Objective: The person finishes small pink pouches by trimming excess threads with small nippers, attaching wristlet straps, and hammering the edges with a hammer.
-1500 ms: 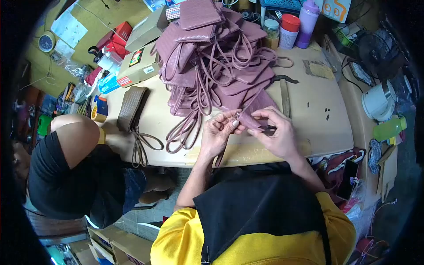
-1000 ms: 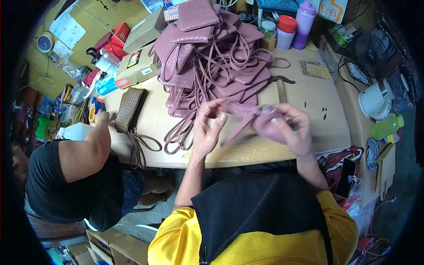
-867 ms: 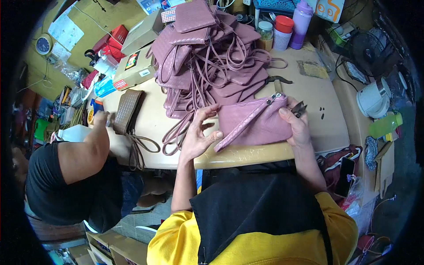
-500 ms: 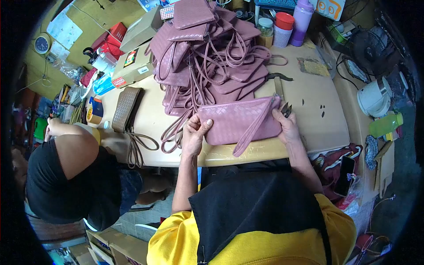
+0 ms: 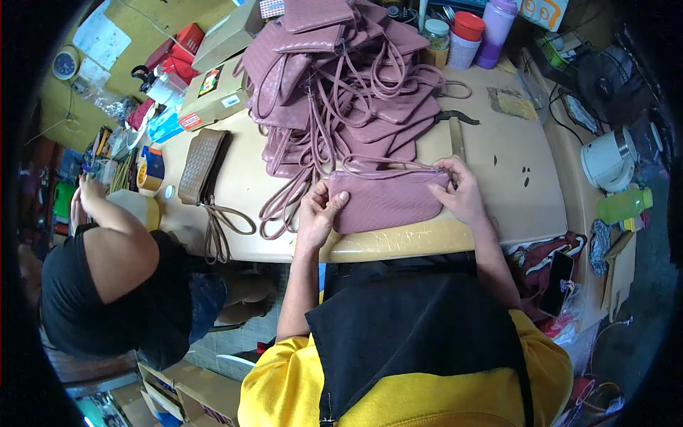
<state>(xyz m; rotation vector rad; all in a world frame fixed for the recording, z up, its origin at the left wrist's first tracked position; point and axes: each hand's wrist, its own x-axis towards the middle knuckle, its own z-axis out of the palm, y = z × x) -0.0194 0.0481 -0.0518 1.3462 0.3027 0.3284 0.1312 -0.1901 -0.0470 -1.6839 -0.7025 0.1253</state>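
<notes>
A flat mauve pouch hangs upright above the table's front edge, with its zipper edge on top and its strap lying along that edge. My left hand pinches its left side, thumb on the front face. At the upper right corner my right hand grips it, with thumb and fingers closed. The dark cutter seen earlier in the right hand does not show now. Just behind rises a big heap of mauve pouches with looped straps. Brown woven pouches lie to the left.
A co-worker in black sits at the left. Cardboard boxes stand at the back left. Behind the heap's right side are a jar, a red-lidded cup and a purple bottle. A phone lies right of the table.
The pouch was turned and spread between both hands. Its strap, which hung across the front, now lies along the top. The co-worker's arm has shifted.
</notes>
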